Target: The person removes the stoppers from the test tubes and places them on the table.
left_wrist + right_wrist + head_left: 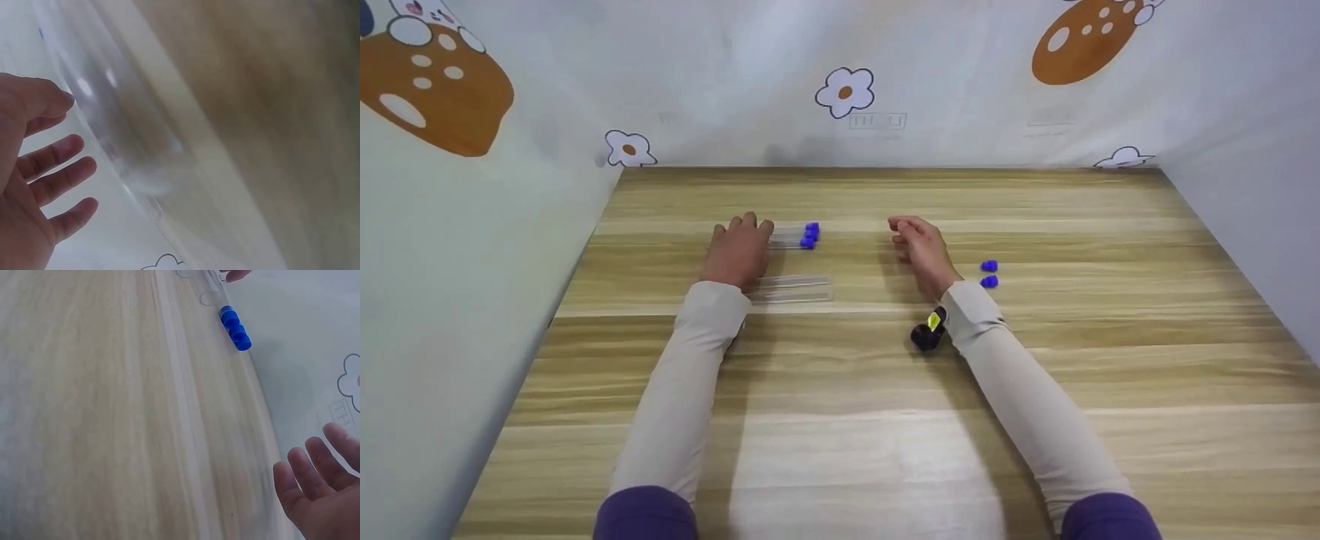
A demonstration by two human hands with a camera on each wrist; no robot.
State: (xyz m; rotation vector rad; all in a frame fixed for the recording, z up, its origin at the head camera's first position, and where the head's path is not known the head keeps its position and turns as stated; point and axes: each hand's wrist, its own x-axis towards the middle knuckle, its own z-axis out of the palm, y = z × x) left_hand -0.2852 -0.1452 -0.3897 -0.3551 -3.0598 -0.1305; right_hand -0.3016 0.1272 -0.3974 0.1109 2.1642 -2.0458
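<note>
My left hand [739, 251] is over the left part of the table, fingers slightly bent, beside clear tubes [787, 238] with blue caps [809, 235] on their right ends. Its fingers hold nothing in the left wrist view, where a clear tube [115, 112] lies close by; whether they touch the capped tubes cannot be made out. Nearer me lie uncapped clear tubes [799, 289], partly behind the left wrist. My right hand [922, 251] hovers right of the capped tubes, fingers loosely bent and palm bare [326, 489]. Two loose blue caps [989, 265] lie to its right.
The wood-grain table [855, 420] meets a pale patterned wall covering [720, 90] at the back, with pale sides left and right. A black wrist device [928, 335] sticks out beside the right sleeve.
</note>
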